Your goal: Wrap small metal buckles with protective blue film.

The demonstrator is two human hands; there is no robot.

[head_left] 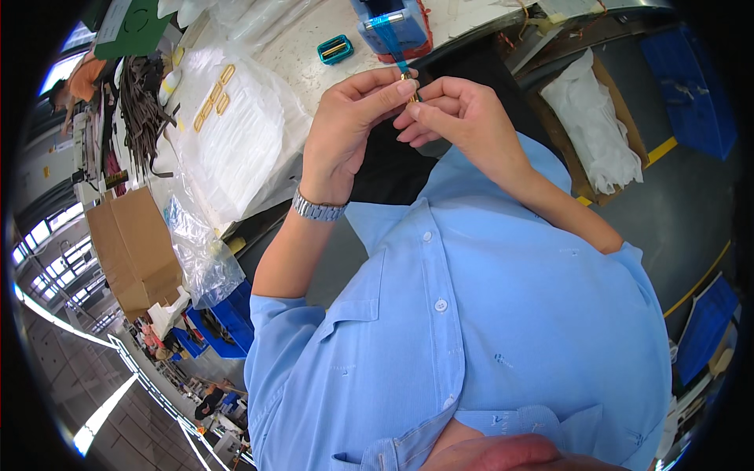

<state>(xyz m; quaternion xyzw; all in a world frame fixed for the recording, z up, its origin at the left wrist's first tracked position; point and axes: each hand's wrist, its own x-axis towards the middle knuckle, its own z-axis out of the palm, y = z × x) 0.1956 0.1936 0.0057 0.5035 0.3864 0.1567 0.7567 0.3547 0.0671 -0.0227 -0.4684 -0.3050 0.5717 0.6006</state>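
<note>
Two bare hands meet at a small, gold-coloured metal piece (405,76), held up at the near edge of the white bench (294,59). The left hand's (349,114) grip pinches it between thumb and forefinger; the right hand's (463,118) grip appears pressed together on its near end. A shiny, translucent blue strip (389,43) reaches from the blue plastic block (412,35) beyond down to the fingertips. Good handling probably means a steady left pinch, an even, light pull on the strip, and fingertips kept off its sticky face, if it has one. Left of the block lies a teal rectangular frame (339,58); farther left, gold-coloured open frames (210,100) rest on white plastic sheeting (239,149).
</note>
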